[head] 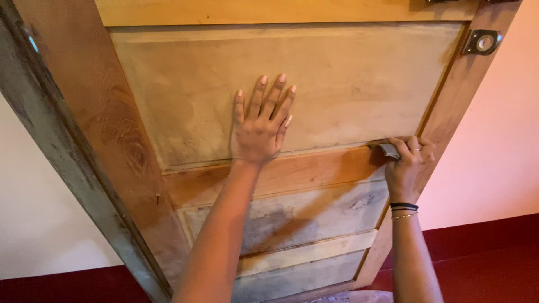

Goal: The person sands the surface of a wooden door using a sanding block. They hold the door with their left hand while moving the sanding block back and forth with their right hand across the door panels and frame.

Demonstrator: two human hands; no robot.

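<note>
no packages, labels, signs, screens visible

Single view: head-worn camera, set above and behind the person's arms, facing forward and steeply downward along a wooden panelled door (292,84). Range: close; the door fills most of the frame and runs out past the top edge. Tilt: frame rolled, so the door's edges lean, narrowing toward the bottom. Near field: both forearms enter from the bottom edge, the left hand (261,120) at centre, the right hand (407,163) at right. Far field: the red floor (483,269) shows at the bottom corners, a pale wall (33,224) at left, a pinkish wall (499,140) at right. No second view; no shared area to record.
</note>
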